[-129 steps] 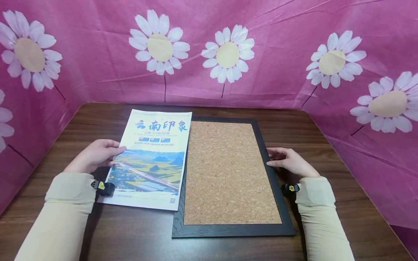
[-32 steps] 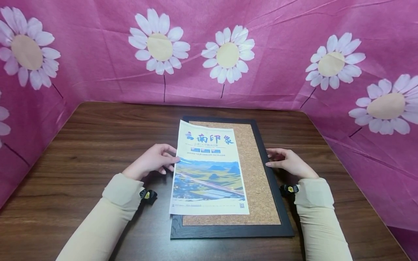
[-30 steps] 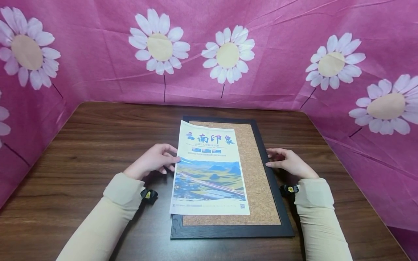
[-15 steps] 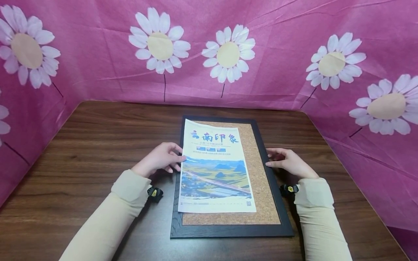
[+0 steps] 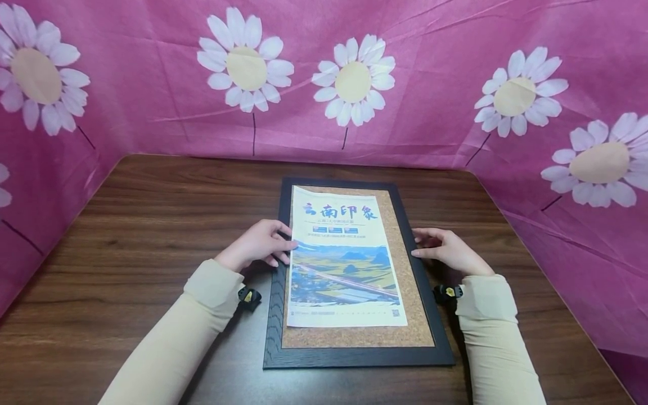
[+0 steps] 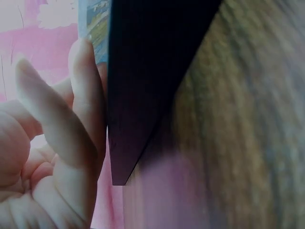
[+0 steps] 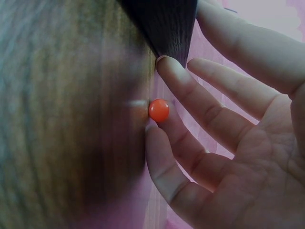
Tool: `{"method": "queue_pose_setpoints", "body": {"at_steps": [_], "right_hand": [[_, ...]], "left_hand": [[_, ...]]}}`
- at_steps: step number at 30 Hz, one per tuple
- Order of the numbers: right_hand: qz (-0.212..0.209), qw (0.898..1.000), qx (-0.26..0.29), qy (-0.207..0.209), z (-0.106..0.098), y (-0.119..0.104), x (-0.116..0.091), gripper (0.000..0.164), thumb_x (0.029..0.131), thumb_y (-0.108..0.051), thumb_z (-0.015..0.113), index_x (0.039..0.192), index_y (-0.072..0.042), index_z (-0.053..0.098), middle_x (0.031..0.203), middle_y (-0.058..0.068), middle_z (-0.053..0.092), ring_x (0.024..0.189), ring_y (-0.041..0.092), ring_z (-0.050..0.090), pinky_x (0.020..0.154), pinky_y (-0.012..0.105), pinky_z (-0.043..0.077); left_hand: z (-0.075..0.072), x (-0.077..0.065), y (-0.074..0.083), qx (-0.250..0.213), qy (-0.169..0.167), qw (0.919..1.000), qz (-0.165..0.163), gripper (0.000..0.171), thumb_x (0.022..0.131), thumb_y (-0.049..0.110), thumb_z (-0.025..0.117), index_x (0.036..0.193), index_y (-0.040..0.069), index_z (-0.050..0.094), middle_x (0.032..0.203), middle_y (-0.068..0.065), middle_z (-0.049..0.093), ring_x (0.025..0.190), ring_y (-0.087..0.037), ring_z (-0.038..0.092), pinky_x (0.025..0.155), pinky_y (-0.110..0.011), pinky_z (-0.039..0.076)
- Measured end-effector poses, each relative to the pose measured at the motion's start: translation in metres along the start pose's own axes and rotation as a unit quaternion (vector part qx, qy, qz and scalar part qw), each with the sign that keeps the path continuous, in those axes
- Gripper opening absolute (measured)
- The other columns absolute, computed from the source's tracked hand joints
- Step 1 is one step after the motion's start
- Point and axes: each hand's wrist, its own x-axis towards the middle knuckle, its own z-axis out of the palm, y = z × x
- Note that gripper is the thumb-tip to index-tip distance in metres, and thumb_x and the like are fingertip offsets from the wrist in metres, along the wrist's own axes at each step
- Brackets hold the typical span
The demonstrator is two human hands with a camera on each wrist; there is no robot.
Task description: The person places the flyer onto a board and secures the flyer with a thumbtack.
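A printed poster (image 5: pixel 344 270) with blue Chinese lettering and a landscape picture lies over the cork of a black-framed corkboard (image 5: pixel 356 358). My left hand (image 5: pixel 260 244) pinches the poster's left edge, thumb on top and other fingers beside or under it, over the frame's left side. On the opposite side, my right hand (image 5: pixel 448 250) touches the frame's right edge with thumb and relaxed fingers. Close to those fingers in the right wrist view sits a small round orange-red thing (image 7: pixel 158 110); whether it is held cannot be told.
The board rests flat on a dark wooden table (image 5: pixel 167 208). Behind and at both sides hangs a pink cloth (image 5: pixel 415 84) printed with large white daisies. Each wrist wears a small black camera (image 5: pixel 248 297) on a strap.
The poster has moved right with my left hand, from beside the corkboard to over its cork. My right hand has stayed at the frame's right edge.
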Motion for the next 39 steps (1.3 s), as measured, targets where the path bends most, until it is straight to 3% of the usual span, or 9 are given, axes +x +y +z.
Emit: {"method": "queue_pose_setpoints", "body": {"at_steps": [14, 34, 39], "right_hand": [[0.003, 1.0, -0.001, 0.001, 0.0, 0.0, 0.001, 0.062, 0.091, -0.024, 0.073, 0.14, 0.004, 0.05, 0.122, 0.022, 0.064, 0.107, 0.031, 0.06, 0.083, 0.032, 0.051], [0.004, 1.0, -0.007, -0.003, 0.0, -0.001, 0.001, 0.061, 0.091, -0.024, 0.072, 0.141, 0.004, 0.05, 0.122, 0.022, 0.064, 0.106, 0.03, 0.061, 0.083, 0.031, 0.051], [0.002, 1.0, -0.014, -0.001, -0.002, -0.002, 0.0, 0.06, 0.093, -0.027, 0.071, 0.141, 0.002, 0.05, 0.122, 0.021, 0.065, 0.104, 0.027, 0.061, 0.084, 0.032, 0.05]], "left_hand": [[0.008, 0.008, 0.003, -0.022, -0.017, 0.9994, 0.019, 0.04, 0.098, 0.009, 0.06, 0.132, -0.009, 0.048, 0.111, -0.025, 0.07, 0.071, -0.013, 0.07, 0.059, -0.029, 0.059], [0.006, 0.001, -0.004, -0.012, 0.031, 0.9992, 0.023, 0.039, 0.096, 0.012, 0.064, 0.131, -0.003, 0.056, 0.105, -0.019, 0.071, 0.068, -0.013, 0.069, 0.058, -0.032, 0.06], [-0.001, 0.0, -0.008, -0.011, 0.022, 0.9995, 0.022, 0.04, 0.096, 0.018, 0.066, 0.131, 0.001, 0.058, 0.107, -0.016, 0.069, 0.07, -0.012, 0.067, 0.057, -0.027, 0.057]]}}
